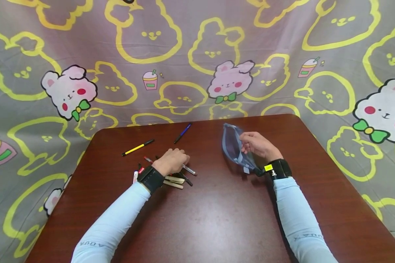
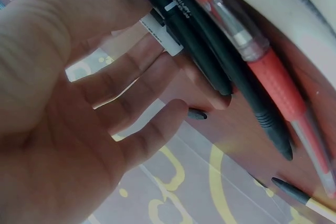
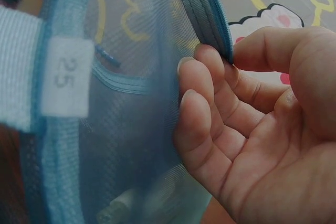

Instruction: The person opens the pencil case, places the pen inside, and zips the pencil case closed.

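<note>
My left hand (image 1: 172, 160) reaches over a loose pile of pens left of the table's middle. In the left wrist view its thumb and fingertips pinch a black pen (image 2: 184, 35), with a white piece right beside it. Another black pen and a red pen (image 2: 278, 85) lie alongside. My right hand (image 1: 256, 144) pinches the zippered edge (image 3: 207, 9) of a blue mesh zip pouch (image 1: 232, 144), whose mouth gapes toward the left. Through the mesh in the right wrist view, a blurred whitish thing (image 3: 118, 208) shows low in the pouch.
A yellow pen (image 1: 136, 148) and a blue pen (image 1: 183, 133) lie apart behind the pile. Cream pens (image 1: 173, 184) and a white marker (image 1: 135, 176) show around the left wrist. A patterned curtain (image 1: 184, 47) hangs behind the brown table (image 1: 214, 226).
</note>
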The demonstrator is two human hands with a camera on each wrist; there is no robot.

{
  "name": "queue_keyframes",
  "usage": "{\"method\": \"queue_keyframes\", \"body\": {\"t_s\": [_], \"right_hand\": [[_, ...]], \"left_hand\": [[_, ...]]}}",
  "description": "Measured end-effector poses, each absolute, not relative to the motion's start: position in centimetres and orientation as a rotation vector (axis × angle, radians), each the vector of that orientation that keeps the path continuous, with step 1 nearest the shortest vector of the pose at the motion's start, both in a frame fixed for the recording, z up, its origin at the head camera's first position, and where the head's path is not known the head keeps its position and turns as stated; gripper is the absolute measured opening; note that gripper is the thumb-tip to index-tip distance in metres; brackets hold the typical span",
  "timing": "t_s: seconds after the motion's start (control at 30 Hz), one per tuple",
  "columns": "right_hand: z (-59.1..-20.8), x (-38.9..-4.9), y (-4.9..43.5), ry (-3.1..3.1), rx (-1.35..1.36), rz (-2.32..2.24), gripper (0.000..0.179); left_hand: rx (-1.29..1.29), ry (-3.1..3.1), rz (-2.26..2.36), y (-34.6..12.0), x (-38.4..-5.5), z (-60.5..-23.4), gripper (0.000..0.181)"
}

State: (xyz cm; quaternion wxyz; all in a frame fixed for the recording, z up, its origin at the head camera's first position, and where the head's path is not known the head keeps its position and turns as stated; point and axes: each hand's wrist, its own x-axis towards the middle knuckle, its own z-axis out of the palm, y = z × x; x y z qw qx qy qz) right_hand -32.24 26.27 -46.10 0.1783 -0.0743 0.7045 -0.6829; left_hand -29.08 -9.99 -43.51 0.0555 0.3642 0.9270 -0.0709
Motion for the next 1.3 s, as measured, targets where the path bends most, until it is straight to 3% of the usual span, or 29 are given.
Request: {"method": "queue_keyframes", "body": {"t_s": [1.3], "right_hand": [[-46.0, -32.2, 26.3, 1.95, -0.181, -1.949, 0.016]], "left_hand": [[1.302, 2.925, -0.146, -7.0, -29.9, -42.1, 0.013]]}}
